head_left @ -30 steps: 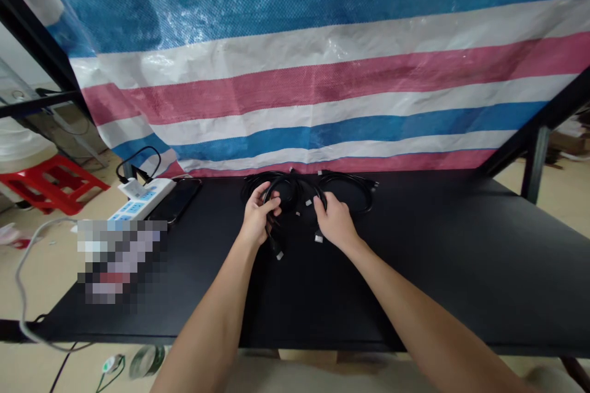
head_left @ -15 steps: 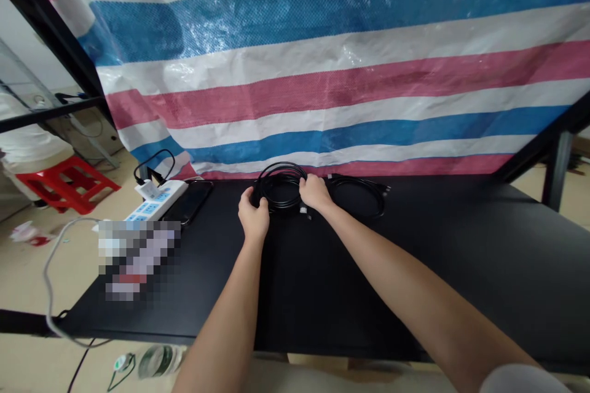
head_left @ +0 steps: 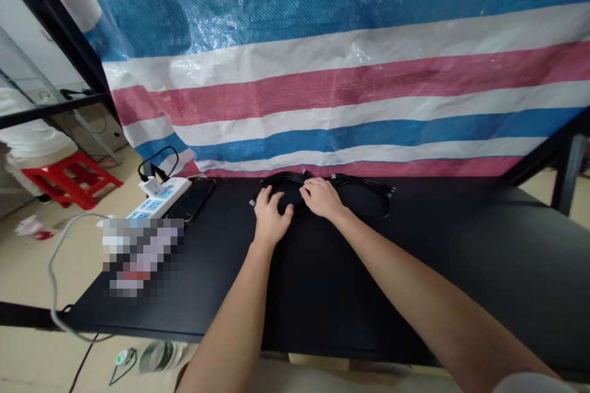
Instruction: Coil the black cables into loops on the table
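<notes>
A coiled black cable [head_left: 286,187] lies on the black table top [head_left: 369,295], and my left hand [head_left: 273,216] rests flat on it with the fingers spread. My right hand [head_left: 321,198] lies on the coil's right edge, and its fingertips touch the cable. A small metal-tipped cable plug [head_left: 252,202] pokes out to the left of my left hand. Just right of my right hand sits a second coiled black cable [head_left: 364,199], not touched by either hand. Much of the first coil is hidden under my hands.
A white power strip [head_left: 159,196] with a black cord and a black smartphone [head_left: 191,199] lie at the table's back left. A pixelated patch [head_left: 141,255] covers something at the left. A striped tarp [head_left: 322,86] hangs behind the table. A red stool [head_left: 71,179] stands on the floor.
The loose cable loops have been gathered into a flatter coil. My left hand has moved from the coil's left side onto its top, and my right hand has shifted slightly right.
</notes>
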Motion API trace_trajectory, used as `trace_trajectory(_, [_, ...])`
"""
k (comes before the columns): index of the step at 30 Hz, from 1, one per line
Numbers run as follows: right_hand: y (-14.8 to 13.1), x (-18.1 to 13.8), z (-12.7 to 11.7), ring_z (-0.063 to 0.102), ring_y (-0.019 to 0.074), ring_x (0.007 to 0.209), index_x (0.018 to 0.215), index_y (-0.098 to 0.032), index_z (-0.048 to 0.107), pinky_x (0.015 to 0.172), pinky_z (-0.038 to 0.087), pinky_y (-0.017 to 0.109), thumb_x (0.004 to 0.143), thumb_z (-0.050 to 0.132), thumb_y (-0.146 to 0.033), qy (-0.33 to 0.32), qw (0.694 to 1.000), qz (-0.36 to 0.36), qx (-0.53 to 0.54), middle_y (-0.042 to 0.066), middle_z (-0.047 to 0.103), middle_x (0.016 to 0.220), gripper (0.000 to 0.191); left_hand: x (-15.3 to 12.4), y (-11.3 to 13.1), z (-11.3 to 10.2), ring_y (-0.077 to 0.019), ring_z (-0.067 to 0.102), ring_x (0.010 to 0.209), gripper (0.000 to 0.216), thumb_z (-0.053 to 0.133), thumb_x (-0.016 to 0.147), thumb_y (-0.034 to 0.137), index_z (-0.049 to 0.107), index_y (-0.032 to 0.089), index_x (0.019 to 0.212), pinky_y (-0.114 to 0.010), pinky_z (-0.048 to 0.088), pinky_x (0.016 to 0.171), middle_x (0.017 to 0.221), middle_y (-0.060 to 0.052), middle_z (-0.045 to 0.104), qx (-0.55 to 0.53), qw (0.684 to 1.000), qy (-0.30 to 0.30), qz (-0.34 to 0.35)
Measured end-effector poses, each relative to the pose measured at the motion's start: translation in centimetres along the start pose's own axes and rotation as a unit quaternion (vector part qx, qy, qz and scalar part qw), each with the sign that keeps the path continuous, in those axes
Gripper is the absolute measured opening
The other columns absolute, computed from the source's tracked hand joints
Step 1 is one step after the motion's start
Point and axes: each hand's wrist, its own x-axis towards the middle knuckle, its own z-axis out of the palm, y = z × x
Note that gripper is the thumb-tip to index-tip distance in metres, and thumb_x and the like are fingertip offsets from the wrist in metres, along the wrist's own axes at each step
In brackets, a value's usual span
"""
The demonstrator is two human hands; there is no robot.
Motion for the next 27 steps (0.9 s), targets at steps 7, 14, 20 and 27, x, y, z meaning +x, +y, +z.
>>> trace_trajectory(7, [1.3,-1.8,-0.1,0.034,0.0279,0.137,0.129,-0.019,0.057,0.106,0.033,0.049,0.094,0.04,-0.032,-0.075,0.997,-0.026,0.0,0.012,0.045,0.145,0.041,-0.4,0.1,0.8,-0.0288,0.057,0.118,0.028,0.053,0.08,0.01,0.073,0.026,0.091,-0.052,0.037,0.104,0.11,-0.011,0.069,0.022,0.984,-0.138,0.11])
trace_trajectory(14, [2.4,-4.0,-0.4,0.026,0.0277,0.142,0.139,-0.02,0.046,0.106,0.034,0.052,0.09,0.045,-0.04,-0.089,0.994,-0.037,0.049,0.013,0.035,0.151,0.053,-0.3,0.1,0.8,-0.0278,0.059,0.114,0.034,0.051,0.076,0.006,0.074,0.025,0.093,-0.049,0.041,0.1,0.11,-0.011,0.069,0.009,0.982,-0.135,0.129])
trace_trajectory(20, [4.2,-6.0,-0.5,0.042,0.0265,0.132,0.122,-0.022,0.06,0.105,0.036,0.052,0.086,0.049,-0.037,0.021,0.992,-0.06,0.11,0.011,0.054,0.136,0.04,-0.5,0.7,0.4,-0.0273,0.056,0.118,0.03,0.054,0.075,0.01,0.073,0.026,0.093,-0.048,0.039,0.101,0.117,-0.01,0.067,0.019,0.978,-0.149,0.143])
trace_trajectory(27, [7.1,-7.2,-2.1,0.06,0.0262,0.102,0.097,-0.021,0.067,0.09,0.048,0.046,0.082,0.05,-0.035,0.203,0.967,0.028,0.15,0.01,0.07,0.102,0.027,-0.7,1.5,0.0,-0.0274,0.056,0.117,0.028,0.057,0.076,0.02,0.069,0.023,0.102,-0.048,0.035,0.103,0.12,-0.011,0.065,0.036,0.985,-0.121,0.116])
